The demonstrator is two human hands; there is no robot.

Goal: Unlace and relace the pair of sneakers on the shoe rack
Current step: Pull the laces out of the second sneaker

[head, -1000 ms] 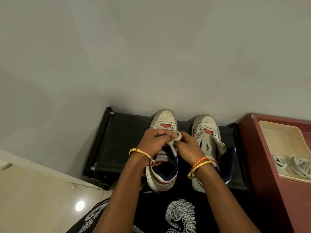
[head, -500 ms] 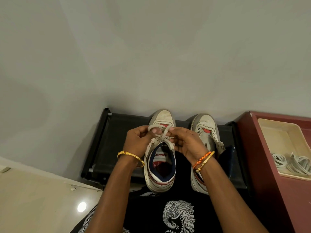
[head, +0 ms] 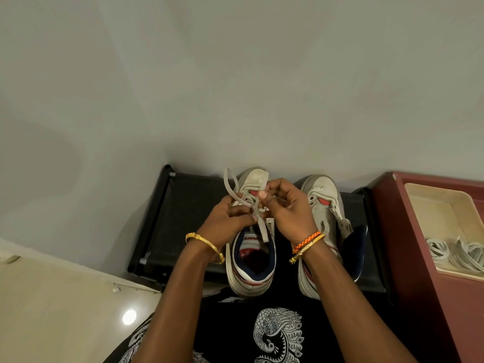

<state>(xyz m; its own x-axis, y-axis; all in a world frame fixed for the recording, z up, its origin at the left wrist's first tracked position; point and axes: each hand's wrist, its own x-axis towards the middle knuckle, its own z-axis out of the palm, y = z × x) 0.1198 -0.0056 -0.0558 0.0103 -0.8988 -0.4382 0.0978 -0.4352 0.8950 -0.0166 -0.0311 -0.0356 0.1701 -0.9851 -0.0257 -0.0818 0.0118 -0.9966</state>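
Two white sneakers with navy lining and red accents stand toes-to-wall on a black shoe rack [head: 183,205]. Over the left sneaker [head: 248,268] my left hand [head: 225,224] and my right hand [head: 290,210] both pinch its white lace [head: 258,216]. A loop of that lace sticks up toward the wall on the left, and one loose end hangs down into the shoe's opening. The right sneaker [head: 324,197] sits beside it with its tongue flopped open; I see no lace in its eyelets.
A dark red cabinet [head: 408,244] stands right of the rack. On it rests a cream tray [head: 432,203] holding a white lace bundle [head: 455,251]. Grey wall runs behind the rack. Beige tiled floor lies at the lower left.
My hands have lifted and spread a little over the left sneaker. The lace, earlier bunched between my fingers, now forms a loop rising to the left with one end hanging down.
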